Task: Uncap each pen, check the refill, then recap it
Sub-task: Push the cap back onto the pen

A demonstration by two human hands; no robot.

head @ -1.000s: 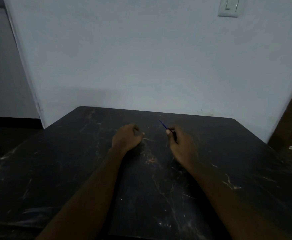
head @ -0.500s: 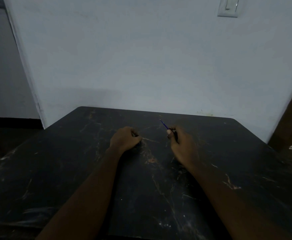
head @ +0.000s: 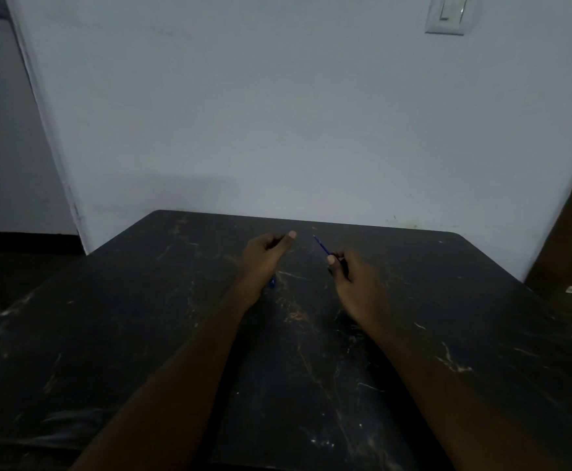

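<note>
Dark veined table (head: pixel 142 334) against pale wall (head: pixel 278 113); left grip (head: pixel 264 263) tight on pen (head: pixel 272 283), right grip (head: pixel 356 287) on refill (head: pixel 321 245).

Over the table (head: pixel 108 334), left hand (head: pixel 264 263) with barrel (head: pixel 272 283) sits left of right hand (head: pixel 356 287) with refill (head: pixel 321 245).

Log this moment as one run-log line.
stage: refill check | left hand: grips pen part | right hand: holds pen, blue refill exposed

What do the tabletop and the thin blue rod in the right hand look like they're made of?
The table: dark polished stone or a laminate imitating it; pale and orange veins, faint sheen. The blue rod, pinched by the right hand: probably a plastic refill tube; thin, straight, evenly coloured.
</note>
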